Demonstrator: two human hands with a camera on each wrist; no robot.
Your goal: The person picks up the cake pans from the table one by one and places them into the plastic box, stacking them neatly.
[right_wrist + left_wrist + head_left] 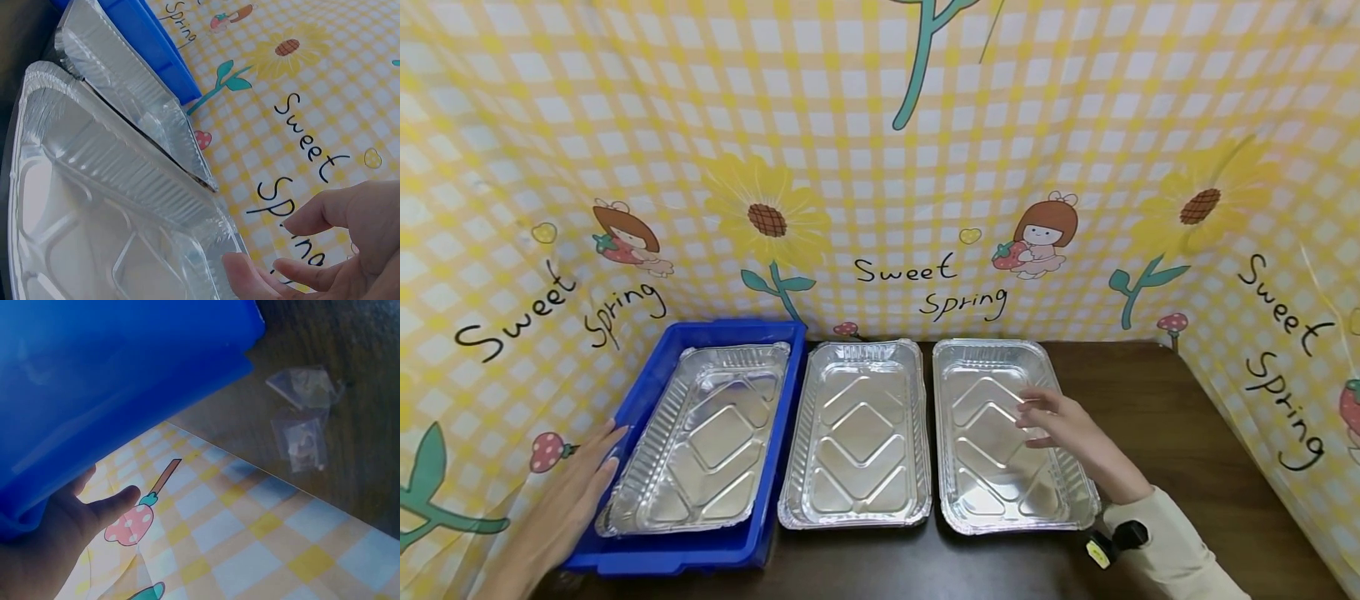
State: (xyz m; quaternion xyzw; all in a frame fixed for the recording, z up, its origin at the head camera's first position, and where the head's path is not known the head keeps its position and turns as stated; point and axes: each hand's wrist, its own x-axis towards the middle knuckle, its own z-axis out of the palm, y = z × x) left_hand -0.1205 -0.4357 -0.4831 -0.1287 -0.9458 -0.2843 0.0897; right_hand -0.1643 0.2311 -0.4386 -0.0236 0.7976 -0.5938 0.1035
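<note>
My left hand (568, 492) is at the left rim of a blue plastic bin (820, 542). In the left wrist view, the thumb (115, 506) extends free beside the bin's wall (112, 381). Inside the bin lies a silver foil tray (718, 437), with nothing in it. A second foil tray (861, 437) stands to its right, then a third foil tray (981, 458). Over the right side of that third one hovers my right hand (1060, 425), fingers loosely bent and holding nothing. The right wrist view shows its thumb and fingertips (240, 269) apart, close to the foil rim.
Small clear plastic packets (303, 440) lie on the dark table beside the bin in the left wrist view. A yellow checked cloth (880, 167) hangs behind and along both sides. Dark wooden tabletop (1187, 433) shows to the right of the trays.
</note>
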